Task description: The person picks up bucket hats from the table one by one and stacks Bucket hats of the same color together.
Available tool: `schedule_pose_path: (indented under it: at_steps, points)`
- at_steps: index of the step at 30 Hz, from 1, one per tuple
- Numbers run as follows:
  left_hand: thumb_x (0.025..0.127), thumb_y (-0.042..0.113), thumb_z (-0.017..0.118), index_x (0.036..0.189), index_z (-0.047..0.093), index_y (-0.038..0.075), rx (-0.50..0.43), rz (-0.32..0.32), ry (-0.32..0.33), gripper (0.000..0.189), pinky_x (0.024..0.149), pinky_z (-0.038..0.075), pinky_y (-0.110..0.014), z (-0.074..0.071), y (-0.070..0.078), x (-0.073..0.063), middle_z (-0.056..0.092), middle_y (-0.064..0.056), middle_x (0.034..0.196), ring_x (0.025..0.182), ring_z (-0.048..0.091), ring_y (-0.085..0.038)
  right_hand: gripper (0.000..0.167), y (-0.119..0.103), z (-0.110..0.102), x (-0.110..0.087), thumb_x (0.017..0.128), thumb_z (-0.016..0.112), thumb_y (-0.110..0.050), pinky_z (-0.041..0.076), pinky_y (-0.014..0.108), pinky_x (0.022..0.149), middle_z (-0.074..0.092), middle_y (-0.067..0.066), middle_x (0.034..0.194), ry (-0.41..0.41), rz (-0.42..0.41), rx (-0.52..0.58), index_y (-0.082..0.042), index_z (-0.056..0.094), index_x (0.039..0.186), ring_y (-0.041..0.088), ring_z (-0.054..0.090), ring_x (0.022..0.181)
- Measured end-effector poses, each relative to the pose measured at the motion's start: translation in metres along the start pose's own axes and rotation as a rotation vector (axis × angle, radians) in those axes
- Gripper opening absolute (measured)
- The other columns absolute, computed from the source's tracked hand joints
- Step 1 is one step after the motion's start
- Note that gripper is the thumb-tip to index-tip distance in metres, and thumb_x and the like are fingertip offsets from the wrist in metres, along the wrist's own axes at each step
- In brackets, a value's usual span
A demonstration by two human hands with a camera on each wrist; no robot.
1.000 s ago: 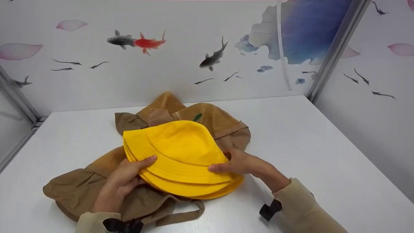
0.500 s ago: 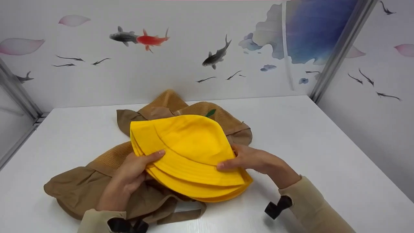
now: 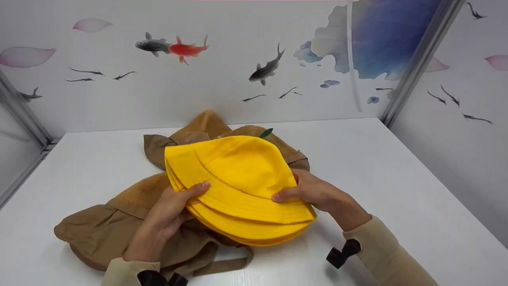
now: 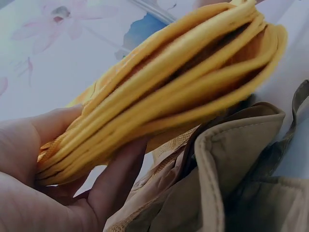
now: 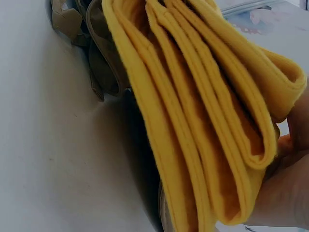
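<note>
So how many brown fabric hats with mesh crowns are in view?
3, as far as I can tell: the front-left hat, rear-left hat and rear-right hat. The stacked yellow cloth hats block part of the pile; more may be hidden.

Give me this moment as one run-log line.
left hand: grips folded yellow fabric bucket hats | right hand: grips their opposite side | on smooth white table: brown mesh-and-cloth hats
</note>
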State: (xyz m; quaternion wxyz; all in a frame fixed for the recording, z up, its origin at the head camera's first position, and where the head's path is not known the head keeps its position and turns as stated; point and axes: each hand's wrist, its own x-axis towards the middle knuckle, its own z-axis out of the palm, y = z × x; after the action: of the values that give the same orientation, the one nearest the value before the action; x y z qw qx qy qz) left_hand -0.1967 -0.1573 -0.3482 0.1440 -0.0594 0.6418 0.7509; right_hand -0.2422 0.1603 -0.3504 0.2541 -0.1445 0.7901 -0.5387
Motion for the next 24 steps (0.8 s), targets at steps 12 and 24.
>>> schedule_pose_path:
  at_steps: [12, 24]
  points:
    - [0.092, 0.023, 0.074, 0.137, 0.043, 0.002, -0.015, 0.002, -0.021, 0.059, 0.092, 0.058, -0.036, -0.002, -0.003, 0.003, 0.062, -0.010, 0.120, 0.105, 0.068, -0.018, 0.067, -0.016, -0.011, -0.013, 0.080, 0.080, -0.017, 0.057, 0.029, 0.088, 0.058, 0.010, 0.120, 0.066, -0.059, 0.007, -0.009, 0.047, 0.137, 0.023, 0.063, 0.095]
    - [0.097, 0.020, 0.067, 0.156, 0.029, 0.004, -0.044, 0.054, -0.051, 0.072, 0.093, 0.058, -0.034, -0.021, 0.007, -0.001, 0.053, -0.020, 0.146, 0.112, 0.069, -0.021, 0.050, -0.028, -0.075, -0.054, 0.089, 0.073, -0.013, 0.060, 0.034, 0.088, 0.064, 0.004, 0.108, 0.197, -0.138, 0.103, -0.012, 0.045, 0.131, 0.019, 0.070, 0.087]
